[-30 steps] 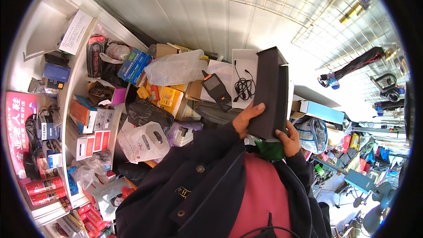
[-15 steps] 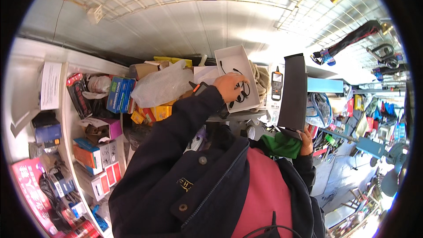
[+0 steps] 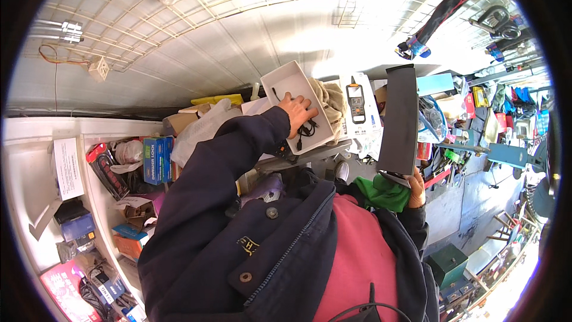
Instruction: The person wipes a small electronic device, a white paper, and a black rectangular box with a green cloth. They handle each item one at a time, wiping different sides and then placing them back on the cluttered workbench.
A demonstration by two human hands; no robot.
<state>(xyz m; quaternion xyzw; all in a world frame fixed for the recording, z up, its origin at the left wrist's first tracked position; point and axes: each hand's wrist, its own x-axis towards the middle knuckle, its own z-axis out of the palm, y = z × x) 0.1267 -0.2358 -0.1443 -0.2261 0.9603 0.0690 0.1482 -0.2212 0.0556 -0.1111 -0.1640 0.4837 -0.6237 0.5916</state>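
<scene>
My left hand (image 3: 298, 112) reaches into a shallow white box (image 3: 288, 77), its fingers spread over a coiled black cable (image 3: 307, 133) lying inside. To the right, my right hand (image 3: 416, 188) grips the lower end of a long dark grey box part (image 3: 398, 116), held upright. A green cloth (image 3: 384, 192) hangs beside that hand. Between the two, a white package (image 3: 372, 120) with a picture of a handheld meter stands behind. Under my left wrist, part of a dark device (image 3: 283, 151) shows; my sleeve hides the rest.
Brown cloth (image 3: 329, 104) lies right of the white box. Further left are a clear plastic bag (image 3: 199, 137) and a white shelf (image 3: 89, 214) packed with boxes. A wire grid (image 3: 238, 9) covers the wall. Several tools and goods lie along the right side, around a blue-grey floor (image 3: 453, 203).
My left hand has spread its fingers over the cable and no longer grips it. My view has shifted, so the white box and package appear further left. The right hand keeps its grip.
</scene>
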